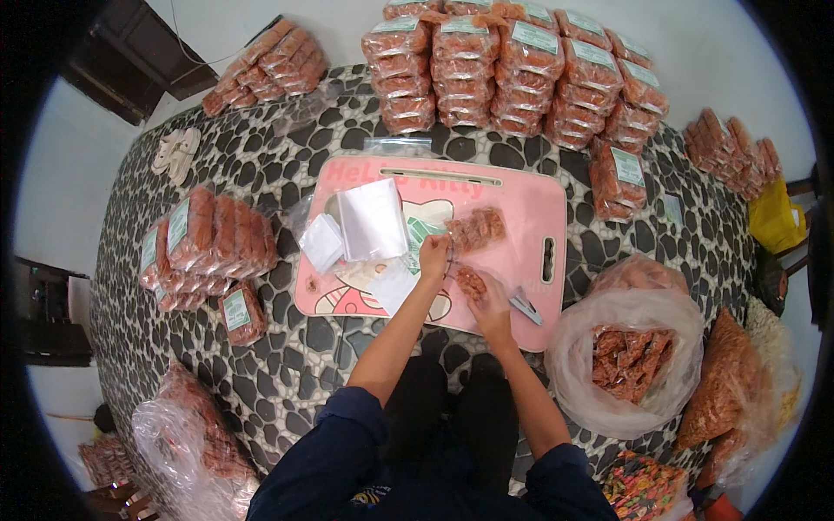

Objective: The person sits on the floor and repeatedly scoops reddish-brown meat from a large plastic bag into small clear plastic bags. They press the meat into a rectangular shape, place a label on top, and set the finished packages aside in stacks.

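A pink folding tabletop [528,189] with a cartoon print lies before me. My left hand [434,255] pinches the edge of a clear plastic bag near its middle. Reddish-brown food pieces [479,231] lie in clear plastic just beyond that hand. In my right hand [490,301] is a reddish-brown food piece [470,284], close to the bag's edge. A stapler [525,307] rests right of my right hand. Left of my hands are a stack of clear plastic bags [373,220], a smaller pile of white plastic packets [322,243] and green-and-white printed labels [417,241].
Packed, labelled bundles [528,71] are stacked along the wall, with more bundles [215,234] on the left. A large open plastic sack [563,365] of wrapped brown pieces stands at the right, near a full orange-brown bag [723,371]. Another plastic sack [195,430] lies lower left on the stone-patterned floor.
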{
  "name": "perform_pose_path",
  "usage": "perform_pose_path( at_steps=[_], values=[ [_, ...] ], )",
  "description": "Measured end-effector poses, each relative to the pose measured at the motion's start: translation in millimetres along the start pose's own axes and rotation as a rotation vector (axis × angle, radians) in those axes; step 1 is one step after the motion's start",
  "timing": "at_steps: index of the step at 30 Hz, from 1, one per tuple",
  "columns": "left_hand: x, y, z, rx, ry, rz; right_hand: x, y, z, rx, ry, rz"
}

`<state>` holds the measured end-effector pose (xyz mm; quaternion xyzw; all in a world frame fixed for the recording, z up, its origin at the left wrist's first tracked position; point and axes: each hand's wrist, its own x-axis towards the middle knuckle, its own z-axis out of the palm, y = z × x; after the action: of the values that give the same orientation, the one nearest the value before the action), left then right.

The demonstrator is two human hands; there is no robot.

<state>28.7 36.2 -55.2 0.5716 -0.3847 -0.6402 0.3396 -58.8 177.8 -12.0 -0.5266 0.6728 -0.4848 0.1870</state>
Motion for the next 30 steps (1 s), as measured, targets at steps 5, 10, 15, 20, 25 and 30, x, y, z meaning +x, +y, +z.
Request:
perform_pose_path(
  at_steps=[5, 10, 15, 20, 25, 30],
  values=[
    [-1.8, 6.4, -3.3, -0.052, -0.124, 0.086, 12.5, 7.3, 4.5, -0.053, -0.050, 0.018],
    [-15.5, 27.6, -6.6, -0.070, -0.271, -0.173, 28.1, 5.6, 23.8, 0.443, 0.236, 0.287],
    [-32.8, 23.3, 11.2, -0.198, -0.222, -0.171, 33.2, 6.0, 37.1, 0.186, 0.227, 0.216],
    [-51.9, -20.0, 10.0, 0.559, 0.055, 0.358, 27.6, 12.7, 46.6, -0.169, 0.159, 0.110],
    [-69.0, -26.5, -3.7, 0.686, 0.071, 0.455, 30.0, 16.8, 63.6, 0.208, 0.252, 0.214],
    [-72.6, -7.6, -14.7, 0.478, -0.138, 0.152, 27.4, 12.5, 63.3, -0.028, 0.183, 0.097]
  ],
)
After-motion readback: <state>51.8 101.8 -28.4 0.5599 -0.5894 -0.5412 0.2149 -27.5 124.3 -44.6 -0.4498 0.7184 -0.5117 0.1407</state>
